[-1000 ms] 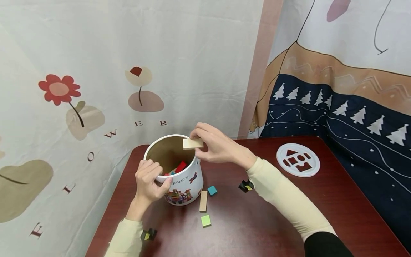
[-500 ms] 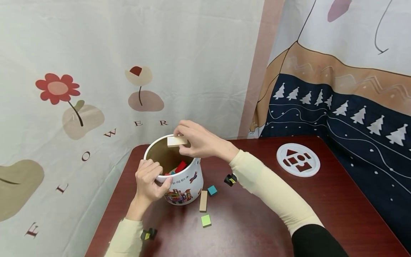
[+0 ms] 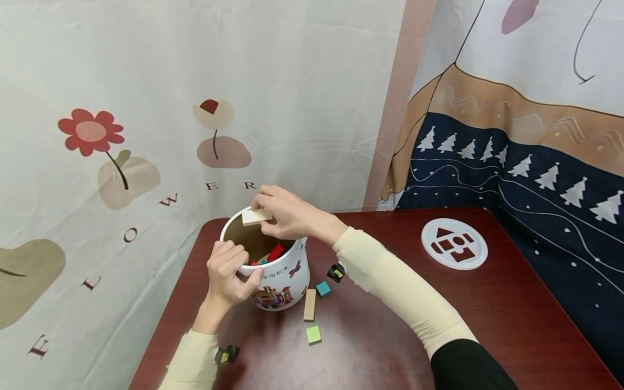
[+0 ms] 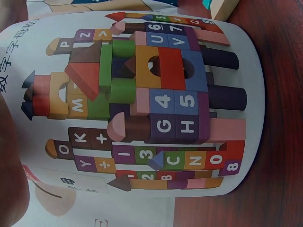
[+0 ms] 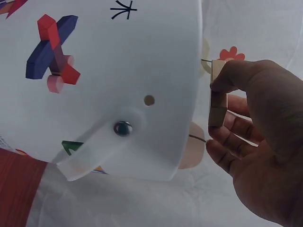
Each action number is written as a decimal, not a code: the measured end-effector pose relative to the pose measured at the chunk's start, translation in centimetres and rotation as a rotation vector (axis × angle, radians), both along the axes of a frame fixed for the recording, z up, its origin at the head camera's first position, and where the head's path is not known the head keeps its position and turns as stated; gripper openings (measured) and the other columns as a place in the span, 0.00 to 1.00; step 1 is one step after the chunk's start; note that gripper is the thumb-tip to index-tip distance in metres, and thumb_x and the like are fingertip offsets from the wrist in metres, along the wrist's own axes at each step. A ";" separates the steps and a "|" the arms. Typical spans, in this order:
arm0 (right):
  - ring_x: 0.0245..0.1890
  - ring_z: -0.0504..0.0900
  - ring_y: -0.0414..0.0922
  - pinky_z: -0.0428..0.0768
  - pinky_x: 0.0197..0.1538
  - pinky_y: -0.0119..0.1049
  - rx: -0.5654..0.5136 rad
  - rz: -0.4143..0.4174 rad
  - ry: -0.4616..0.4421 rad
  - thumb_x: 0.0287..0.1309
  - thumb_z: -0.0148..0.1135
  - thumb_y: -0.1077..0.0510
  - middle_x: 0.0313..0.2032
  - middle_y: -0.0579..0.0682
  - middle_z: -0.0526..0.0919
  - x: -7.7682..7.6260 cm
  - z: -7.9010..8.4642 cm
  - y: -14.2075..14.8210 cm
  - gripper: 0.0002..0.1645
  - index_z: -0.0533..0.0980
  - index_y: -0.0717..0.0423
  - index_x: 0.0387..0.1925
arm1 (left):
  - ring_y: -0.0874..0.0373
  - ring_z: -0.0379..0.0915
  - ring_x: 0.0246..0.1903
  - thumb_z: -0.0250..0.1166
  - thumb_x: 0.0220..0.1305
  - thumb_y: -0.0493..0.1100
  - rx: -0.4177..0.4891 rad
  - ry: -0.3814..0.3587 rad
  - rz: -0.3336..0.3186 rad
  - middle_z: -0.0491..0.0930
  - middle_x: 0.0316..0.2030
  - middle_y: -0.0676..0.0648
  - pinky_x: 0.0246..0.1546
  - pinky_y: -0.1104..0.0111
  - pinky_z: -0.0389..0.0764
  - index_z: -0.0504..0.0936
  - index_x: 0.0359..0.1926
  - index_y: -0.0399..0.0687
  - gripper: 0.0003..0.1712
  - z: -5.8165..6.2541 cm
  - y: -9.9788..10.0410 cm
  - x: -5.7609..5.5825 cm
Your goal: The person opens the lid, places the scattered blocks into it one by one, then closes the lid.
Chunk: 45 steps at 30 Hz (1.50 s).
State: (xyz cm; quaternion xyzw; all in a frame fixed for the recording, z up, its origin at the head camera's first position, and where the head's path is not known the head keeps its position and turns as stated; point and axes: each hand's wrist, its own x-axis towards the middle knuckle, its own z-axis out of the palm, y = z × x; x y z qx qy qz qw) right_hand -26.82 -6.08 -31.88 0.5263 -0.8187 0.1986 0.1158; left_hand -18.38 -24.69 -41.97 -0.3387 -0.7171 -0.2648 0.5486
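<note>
A white bucket (image 3: 285,287) printed with toy-block pictures stands on the table. My left hand (image 3: 228,273) grips its near rim, thumb outside; in the left wrist view the printed bucket wall (image 4: 128,109) fills most of the picture. Over the bucket's mouth, my right hand (image 3: 292,216) pinches a pale wooden block (image 3: 255,216) between thumb and fingers. The right wrist view shows that block (image 5: 218,94) just beyond the rim. Inside the bucket lie a red block (image 3: 275,252) and other coloured pieces, partly hidden.
Beside the bucket on the dark red table (image 3: 390,325) lie a plain wooden block (image 3: 309,305), a blue block (image 3: 323,289) and a green block (image 3: 313,335). A white round lid (image 3: 454,223) with shaped holes sits at the back right. Printed cloth (image 3: 312,108) hangs behind.
My right hand has moved left with the wooden block, from the bucket's right rim to over its opening. The left hand keeps its grip on the rim.
</note>
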 end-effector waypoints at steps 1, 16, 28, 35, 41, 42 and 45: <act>0.42 0.72 0.41 0.72 0.47 0.32 0.010 -0.004 0.001 0.58 0.64 0.58 0.44 0.47 0.77 0.0 -0.1 0.0 0.16 0.80 0.56 0.49 | 0.57 0.47 0.15 0.60 0.47 0.50 0.000 0.001 -0.002 0.52 0.12 0.53 0.24 0.58 0.55 0.59 0.10 0.47 0.22 0.0 0.0 0.0; 0.65 0.69 0.47 0.65 0.70 0.40 0.085 -0.008 -0.031 0.70 0.58 0.46 0.64 0.53 0.76 0.1 -1.4 0.7 0.29 0.76 0.59 0.64 | 0.57 0.47 0.15 0.59 0.47 0.50 -0.007 0.003 0.004 0.52 0.13 0.54 0.24 0.58 0.55 0.59 0.11 0.47 0.22 0.2 0.1 0.0; 0.77 0.50 0.52 0.49 0.77 0.47 0.157 -0.021 0.002 0.75 0.48 0.37 0.76 0.55 0.62 0.8 -2.1 1.2 0.39 0.65 0.53 0.76 | 0.57 0.47 0.15 0.59 0.48 0.51 -0.014 0.008 0.013 0.51 0.13 0.54 0.24 0.58 0.55 0.58 0.11 0.47 0.23 0.3 0.1 0.0; 0.78 0.45 0.48 0.47 0.78 0.47 0.152 -0.034 -0.023 0.74 0.45 0.34 0.77 0.52 0.59 1.1 -2.2 2.0 0.40 0.62 0.49 0.78 | 0.57 0.47 0.15 0.59 0.47 0.51 -0.013 0.011 0.013 0.51 0.13 0.54 0.24 0.58 0.55 0.58 0.11 0.47 0.23 0.4 0.0 0.1; 0.78 0.44 0.47 0.46 0.78 0.47 0.124 -0.025 -0.045 0.74 0.46 0.34 0.78 0.51 0.58 1.4 -2.3 3.0 0.41 0.61 0.48 0.79 | 0.57 0.46 0.15 0.59 0.47 0.51 -0.011 0.009 0.013 0.51 0.12 0.54 0.23 0.58 0.54 0.58 0.10 0.47 0.23 0.4 0.0 0.2; 0.78 0.44 0.47 0.47 0.78 0.47 0.115 -0.022 -0.050 0.73 0.47 0.34 0.78 0.51 0.58 1.5 -2.4 3.3 0.41 0.61 0.48 0.79 | 0.57 0.46 0.15 0.59 0.47 0.51 -0.010 0.009 0.012 0.51 0.12 0.54 0.23 0.58 0.54 0.58 0.10 0.47 0.23 0.4 0.0 0.3; 0.78 0.43 0.46 0.47 0.78 0.48 0.084 -0.022 -0.067 0.73 0.48 0.33 0.78 0.50 0.58 1.9 -2.6 4.4 0.41 0.62 0.48 0.78 | 0.57 0.46 0.15 0.60 0.47 0.51 -0.006 0.009 0.011 0.51 0.12 0.53 0.23 0.58 0.54 0.58 0.10 0.47 0.23 0.4 0.0 0.3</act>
